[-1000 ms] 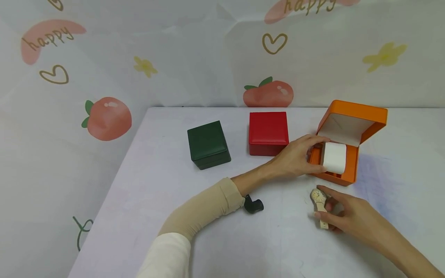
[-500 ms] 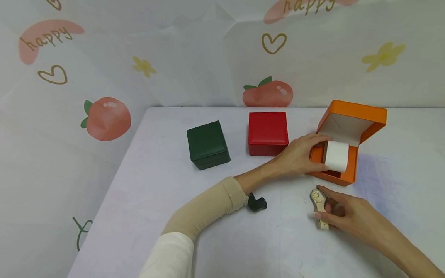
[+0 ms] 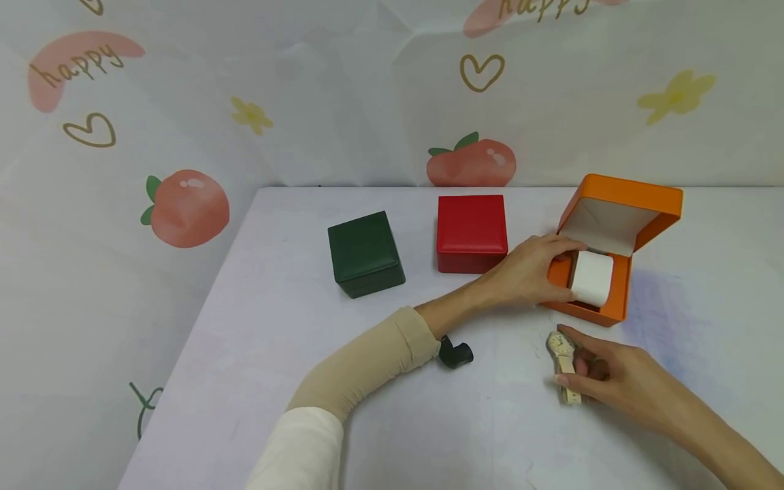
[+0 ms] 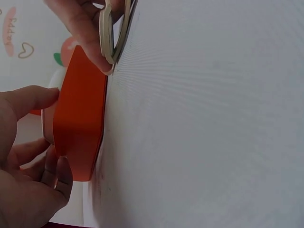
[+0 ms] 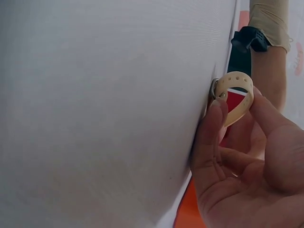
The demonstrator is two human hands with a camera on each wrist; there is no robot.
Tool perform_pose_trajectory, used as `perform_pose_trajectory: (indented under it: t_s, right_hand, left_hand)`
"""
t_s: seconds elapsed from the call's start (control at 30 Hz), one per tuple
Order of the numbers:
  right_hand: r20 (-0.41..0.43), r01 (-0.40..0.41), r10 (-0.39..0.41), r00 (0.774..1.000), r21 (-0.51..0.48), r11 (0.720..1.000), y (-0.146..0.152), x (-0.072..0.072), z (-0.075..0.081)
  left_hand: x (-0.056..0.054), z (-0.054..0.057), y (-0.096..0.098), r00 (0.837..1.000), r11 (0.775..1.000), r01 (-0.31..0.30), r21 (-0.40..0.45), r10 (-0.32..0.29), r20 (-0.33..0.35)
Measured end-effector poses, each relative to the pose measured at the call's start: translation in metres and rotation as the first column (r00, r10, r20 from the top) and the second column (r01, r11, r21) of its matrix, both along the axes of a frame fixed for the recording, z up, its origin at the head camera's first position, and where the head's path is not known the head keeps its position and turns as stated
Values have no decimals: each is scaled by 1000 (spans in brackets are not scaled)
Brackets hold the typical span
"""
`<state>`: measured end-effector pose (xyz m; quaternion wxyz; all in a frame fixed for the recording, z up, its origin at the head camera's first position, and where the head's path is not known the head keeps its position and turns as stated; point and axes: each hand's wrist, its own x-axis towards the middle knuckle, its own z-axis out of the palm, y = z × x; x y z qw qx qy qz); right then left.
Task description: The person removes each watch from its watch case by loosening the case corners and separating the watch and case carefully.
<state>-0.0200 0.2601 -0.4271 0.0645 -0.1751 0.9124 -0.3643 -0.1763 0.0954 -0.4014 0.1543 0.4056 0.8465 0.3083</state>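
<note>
My left hand [image 3: 527, 275] reaches into an open orange watch box [image 3: 618, 289] and grips the white watch cushion [image 3: 593, 278] at its left side, thumb in front and index finger behind. In the left wrist view the box [image 4: 83, 109] hides part of that grip. My right hand [image 3: 618, 381] pinches a wristwatch [image 3: 562, 346] with a cream strap, held just in front of the box, dial up. From the right wrist view the strap [image 5: 237, 78] forms a closed loop between thumb and fingers, and its buckle shows.
Left of the orange box stands a closed red box [image 3: 471, 228], close to my left hand. Farther left sits a closed dark green box [image 3: 365, 252]. A black camera [image 3: 456, 354] is at my left wrist. A patterned backdrop [image 3: 343, 95] rises behind the table.
Gripped by my left hand, the white cushion has shifted slightly right inside the orange box. The right hand and wristwatch have barely moved.
</note>
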Motion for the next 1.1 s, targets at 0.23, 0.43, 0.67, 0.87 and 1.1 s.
perform_pose_trajectory:
  t_s: [0.23,0.43,0.67,0.87,1.1]
  right_hand:
    - [5,-8,8,1000,-16,1000,1,-1,0]
    - [16,4,-4,1000,-6,1000,1,-1,1]
    - [44,2,-2,999,-3,1000,0,-2,3]
    - [53,-3,2,999,7,1000,1,-3,4]
    - [53,4,-4,999,-3,1000,3,-5,10]
  left_hand:
    - [0,2,2,1000,999,-7,-46,6,-15]
    - [-1,3,3,999,998,-15,-66,13,-36]
    - [-2,2,3,999,999,-10,-53,8,-40]
    - [-2,2,4,1000,998,-9,-58,8,-30]
    - [-2,1,6,998,996,-22,-86,17,-59]
